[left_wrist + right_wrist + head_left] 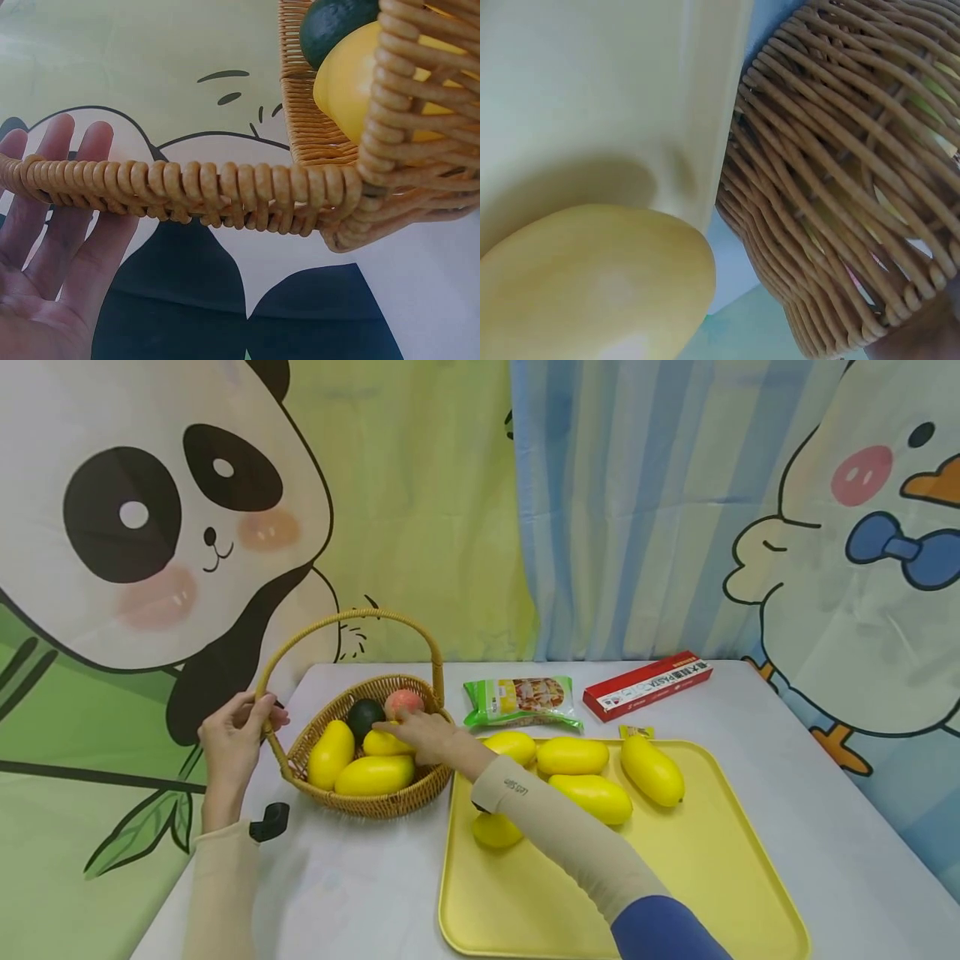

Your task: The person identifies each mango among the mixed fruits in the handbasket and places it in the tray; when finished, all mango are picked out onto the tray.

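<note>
In the head view, my left hand [228, 735] holds the handle [341, 620] of a wicker basket [390, 806] at its left side. The left wrist view has the fingers [56, 232] passing behind the wrapped handle. My right hand [431, 739] reaches over the basket's right rim, its fingers over a yellow mango [386, 743]; the thumb is hidden. Two more mangoes, one at the left [331, 756] and one in front [375, 775], lie in the basket. Behind them are a dark green avocado [365, 717] and a pink peach [403, 702].
A yellow tray [675, 893] right of the basket bears several mangoes [592, 799], partly behind my right forearm. At the back lie a green food packet [523, 702], a red pasta box [647, 685] and a small yellow packet [636, 732]. A printed curtain hangs behind the table.
</note>
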`<state>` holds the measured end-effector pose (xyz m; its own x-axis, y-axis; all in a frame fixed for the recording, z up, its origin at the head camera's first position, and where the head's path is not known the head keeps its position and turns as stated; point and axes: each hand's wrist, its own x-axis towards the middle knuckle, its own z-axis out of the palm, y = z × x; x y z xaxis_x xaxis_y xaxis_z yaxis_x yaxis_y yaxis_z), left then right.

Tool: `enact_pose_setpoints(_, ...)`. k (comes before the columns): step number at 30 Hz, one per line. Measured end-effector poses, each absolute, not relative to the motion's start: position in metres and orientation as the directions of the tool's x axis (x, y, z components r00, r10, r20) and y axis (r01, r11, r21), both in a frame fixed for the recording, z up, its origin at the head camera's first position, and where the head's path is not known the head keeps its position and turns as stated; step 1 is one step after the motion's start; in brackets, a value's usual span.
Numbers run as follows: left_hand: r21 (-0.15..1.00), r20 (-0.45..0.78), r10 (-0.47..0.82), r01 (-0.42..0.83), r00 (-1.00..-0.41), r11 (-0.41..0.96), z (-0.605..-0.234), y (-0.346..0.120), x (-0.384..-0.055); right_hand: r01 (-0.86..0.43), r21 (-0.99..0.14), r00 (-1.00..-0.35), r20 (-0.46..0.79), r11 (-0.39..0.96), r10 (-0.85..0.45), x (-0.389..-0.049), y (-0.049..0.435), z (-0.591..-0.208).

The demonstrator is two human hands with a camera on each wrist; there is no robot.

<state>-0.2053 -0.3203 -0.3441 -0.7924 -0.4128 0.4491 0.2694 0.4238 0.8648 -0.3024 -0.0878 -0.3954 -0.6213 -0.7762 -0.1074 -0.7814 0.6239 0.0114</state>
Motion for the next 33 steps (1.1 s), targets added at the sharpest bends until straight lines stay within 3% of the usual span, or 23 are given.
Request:
enact_pose_setpoints(14, 0.871, 0.442, -0.417, 0.270, -0.794, 0.409, -0.344, -0.319, -0.204, -0.798, 0.028, -0.602, -0.079, 0.602, -0.794, -0.301, -0.086, -0.402)
enact_pose_setpoints(33, 0.877, 0.427, -0.433, 0.246, -0.794, 0.413, -0.360, -0.332, -0.216, -0.844, 0.034, -0.534, 0.038, 0.536, -0.844, -0.295, -0.062, -0.370)
